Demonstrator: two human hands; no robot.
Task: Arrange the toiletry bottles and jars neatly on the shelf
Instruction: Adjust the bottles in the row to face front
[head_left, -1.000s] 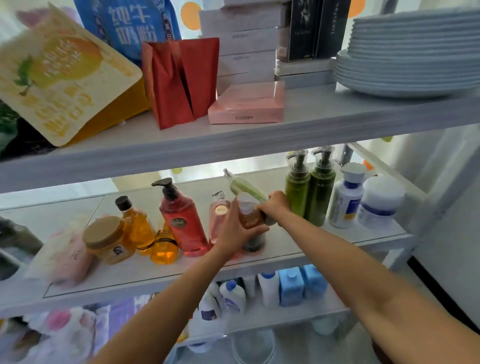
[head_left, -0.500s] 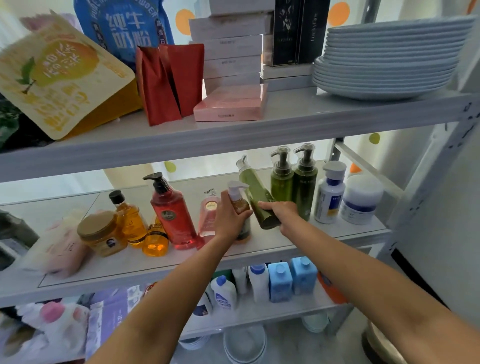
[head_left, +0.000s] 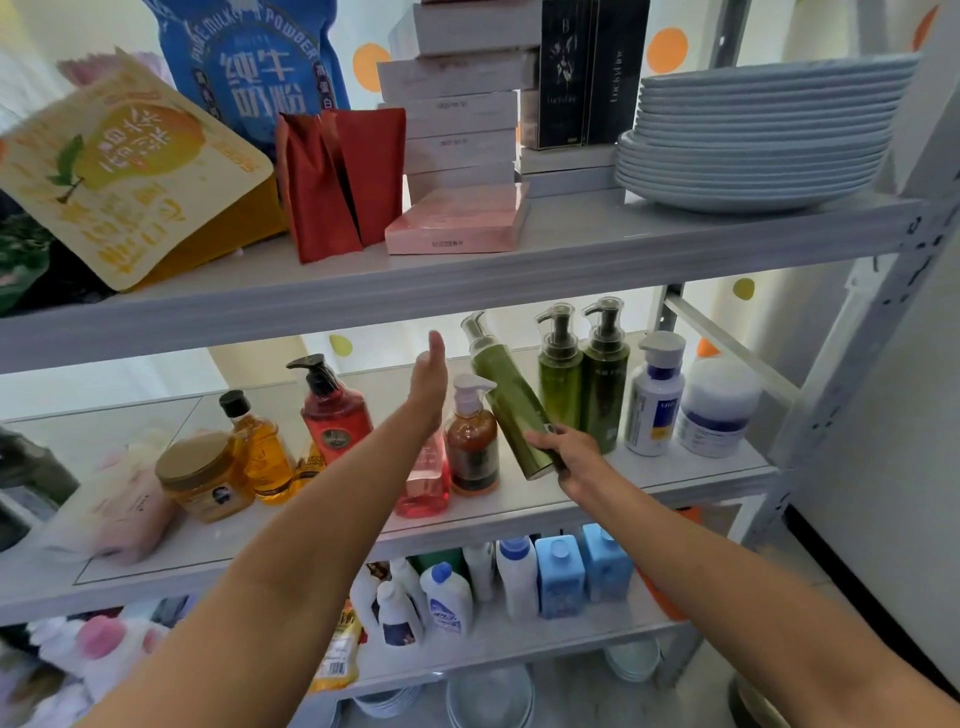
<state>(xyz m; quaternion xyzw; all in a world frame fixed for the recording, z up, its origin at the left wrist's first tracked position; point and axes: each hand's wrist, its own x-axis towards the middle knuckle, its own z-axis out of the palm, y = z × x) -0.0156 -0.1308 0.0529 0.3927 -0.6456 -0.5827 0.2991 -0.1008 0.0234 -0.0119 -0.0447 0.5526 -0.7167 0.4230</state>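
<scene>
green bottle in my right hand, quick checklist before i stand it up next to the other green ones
1. Right hand grips the green bottle near its base: ok.
2. Green bottle upright: not ok, it leans left.
3. Left hand free: ok, open and holding nothing.
4. Brown pump bottle standing upright beside it: ok.
5. Free spot on the shelf between the brown pump bottle and the two green pump bottles: cannot tell, hand and bottle cover it.
</scene>
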